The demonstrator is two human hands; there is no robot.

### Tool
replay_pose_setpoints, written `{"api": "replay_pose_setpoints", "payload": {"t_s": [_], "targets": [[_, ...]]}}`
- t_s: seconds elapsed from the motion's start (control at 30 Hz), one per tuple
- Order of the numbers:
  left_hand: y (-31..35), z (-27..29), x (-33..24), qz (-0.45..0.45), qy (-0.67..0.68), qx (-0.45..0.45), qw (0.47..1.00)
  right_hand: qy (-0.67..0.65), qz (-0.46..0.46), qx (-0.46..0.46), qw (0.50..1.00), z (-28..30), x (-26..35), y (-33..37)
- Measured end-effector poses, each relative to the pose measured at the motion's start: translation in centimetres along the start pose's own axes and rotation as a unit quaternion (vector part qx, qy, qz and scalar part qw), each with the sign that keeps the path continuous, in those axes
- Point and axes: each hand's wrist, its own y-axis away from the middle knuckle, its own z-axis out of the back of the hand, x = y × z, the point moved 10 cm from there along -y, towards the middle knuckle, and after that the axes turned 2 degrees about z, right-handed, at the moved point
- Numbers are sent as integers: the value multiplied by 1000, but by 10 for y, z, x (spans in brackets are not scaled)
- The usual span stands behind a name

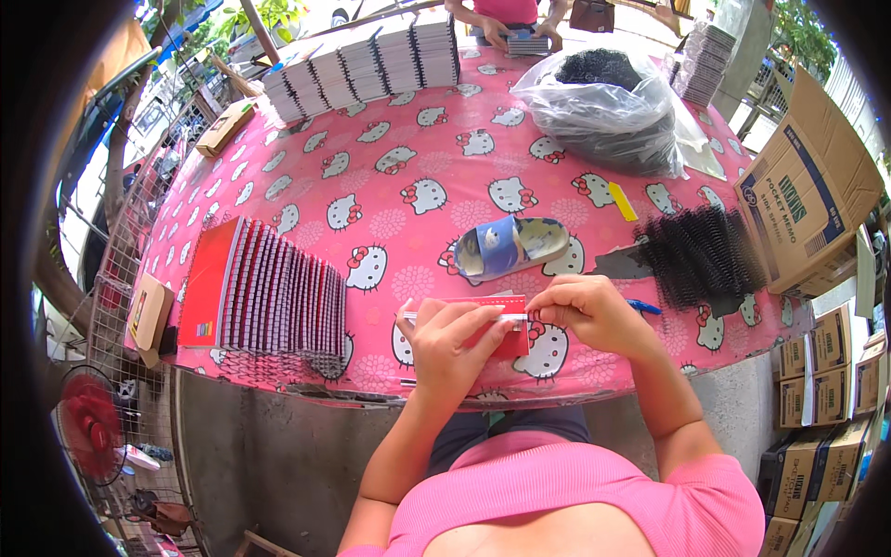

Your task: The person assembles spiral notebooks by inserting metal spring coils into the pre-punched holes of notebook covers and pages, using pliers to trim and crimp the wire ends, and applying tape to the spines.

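Observation:
My left hand grips a small red-covered notepad at the near edge of the table, its fingers lying across the top. A row of punched holes runs along the pad's far side. At the pad's right end my right hand has thumb and forefinger pinched together; whatever is between them is too small to make out. Just beyond the pad lies a blue slide sandal. A blue pen sits beside my right hand, partly hidden by it.
Stacked red spiral notebooks stand at left, black spiral coils at right. Farther back are a plastic bag of coils, tall notebook stacks and a yellow strip. Another person's hands work opposite. Cartons line the right.

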Motion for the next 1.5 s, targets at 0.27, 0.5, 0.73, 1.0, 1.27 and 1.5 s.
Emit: {"api": "replay_pose_setpoints", "payload": {"t_s": [0.27, 0.5, 0.73, 1.0, 1.27, 1.5], "targets": [[2, -3, 7, 22, 11, 4, 1000, 181, 24, -87, 979, -6, 23, 4], [4, 2, 9, -2, 16, -7, 1000, 274, -27, -5, 961, 9, -18, -21], [-1, 8, -2, -22, 13, -50, 998, 378, -133, 0, 916, 19, -130, -40], [-8, 0, 5, -18, 34, -35, 999, -135, 3, -27, 990, 31, -65, -16], [-9, 3, 13, 28, 92, -5, 995, -75, -75, -36, 994, 30, -67, -20], [3, 17, 35, 43, 104, -65, 992, -19, -40, 6, 999, 12, -67, -40]]}}
